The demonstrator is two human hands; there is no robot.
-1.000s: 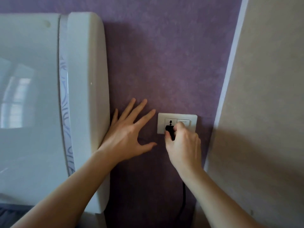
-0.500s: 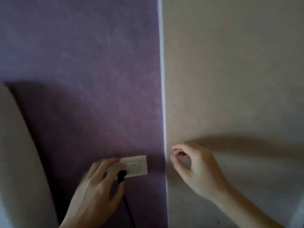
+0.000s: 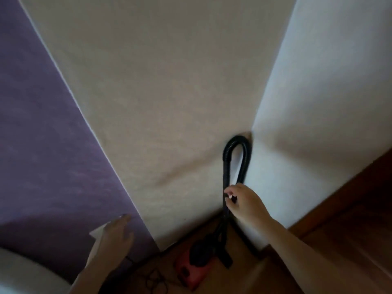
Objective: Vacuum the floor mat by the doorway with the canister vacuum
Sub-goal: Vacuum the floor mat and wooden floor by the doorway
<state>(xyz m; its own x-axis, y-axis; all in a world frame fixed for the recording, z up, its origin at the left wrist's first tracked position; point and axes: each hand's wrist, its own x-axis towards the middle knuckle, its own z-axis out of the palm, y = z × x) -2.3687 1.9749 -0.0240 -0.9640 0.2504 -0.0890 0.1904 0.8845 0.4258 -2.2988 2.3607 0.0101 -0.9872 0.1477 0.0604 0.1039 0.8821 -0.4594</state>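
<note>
Pinching the black hose (image 3: 226, 166) with my right hand (image 3: 241, 201) where it loops up the wall corner, to drag the red canister vacuum (image 3: 188, 267) on the floor just below, left hand (image 3: 115, 236) open, flat on the purple wall (image 3: 42, 145), likely bracing; mat unseen.

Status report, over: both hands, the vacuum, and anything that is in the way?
Left hand open, at the wall socket. Right hand curled round the black hose. Red canister on floor; loose cord beside it.

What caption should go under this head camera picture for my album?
Right hand grips the black vacuum hose; red canister sits below.
</note>
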